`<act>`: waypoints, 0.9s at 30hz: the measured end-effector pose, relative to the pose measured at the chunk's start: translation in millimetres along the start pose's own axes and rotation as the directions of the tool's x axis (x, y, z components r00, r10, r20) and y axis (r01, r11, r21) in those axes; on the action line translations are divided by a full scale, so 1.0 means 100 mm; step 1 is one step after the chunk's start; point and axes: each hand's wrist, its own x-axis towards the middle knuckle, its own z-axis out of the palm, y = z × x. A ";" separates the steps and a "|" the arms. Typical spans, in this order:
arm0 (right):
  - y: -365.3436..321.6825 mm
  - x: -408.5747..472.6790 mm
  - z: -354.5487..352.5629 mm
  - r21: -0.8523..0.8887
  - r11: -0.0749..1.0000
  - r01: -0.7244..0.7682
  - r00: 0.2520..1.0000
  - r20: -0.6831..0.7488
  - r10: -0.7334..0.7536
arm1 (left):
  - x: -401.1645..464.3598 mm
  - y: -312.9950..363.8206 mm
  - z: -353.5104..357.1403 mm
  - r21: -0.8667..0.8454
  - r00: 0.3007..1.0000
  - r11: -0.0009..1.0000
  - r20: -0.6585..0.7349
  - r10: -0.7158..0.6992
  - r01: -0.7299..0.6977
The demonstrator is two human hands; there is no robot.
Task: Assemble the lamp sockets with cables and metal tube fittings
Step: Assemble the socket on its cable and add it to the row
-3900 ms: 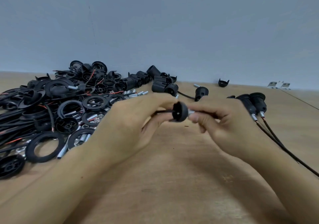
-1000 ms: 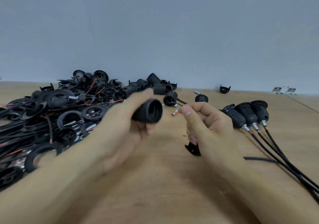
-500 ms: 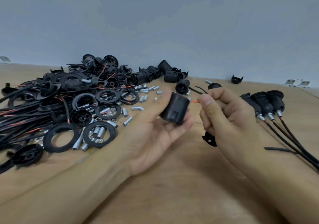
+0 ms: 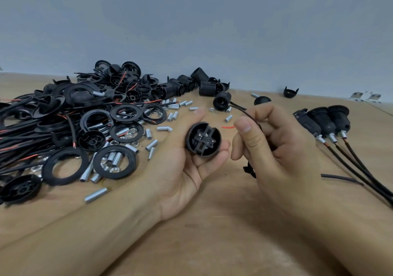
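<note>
At the far left I see a heap of black plastic rings and caps [image 4: 63, 165] tangled with black cables on the tan wooden table [image 4: 212, 243]. Short silver threaded metal tubes [image 4: 95, 194] lie scattered just beside that heap and in among it.

My left hand [image 4: 187, 169] is turned palm up, its thumb and curled fingers cradling a round black plastic lamp socket body [image 4: 203, 138]. The socket rests on the fingertips with its terminal end facing me, a cross-shaped inner moulding showing.

Just right of the socket, and apart from it, my right hand [image 4: 274, 148] is curled round a thin black cable [image 4: 244, 110]. The cable rises out of the fist behind the thumb, and a bare red wire end [image 4: 228, 127] pokes out toward the socket without touching it. A small black piece below that fist may be a cap, though I cannot make it out.

Further right, three finished black sockets with silver tube fittings [image 4: 325, 122] lie side by side on the table, their cables trailing off toward the right edge.
</note>
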 end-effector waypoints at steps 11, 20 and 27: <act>-0.05 -0.01 0.06 -0.049 0.996 0.075 0.990 0.125 -0.069 | 0.01 -0.06 0.02 0.052 0.989 0.997 0.133 -0.067 0.061; -0.04 0.00 0.05 -0.134 0.988 0.070 0.989 0.135 -0.051 | 0.02 -0.09 0.03 0.122 0.992 0.992 0.127 0.001 -0.017; -0.04 0.00 0.05 -0.145 0.987 0.074 0.986 0.158 -0.050 | 0.02 -0.11 0.03 0.181 0.993 0.976 0.025 0.118 -0.121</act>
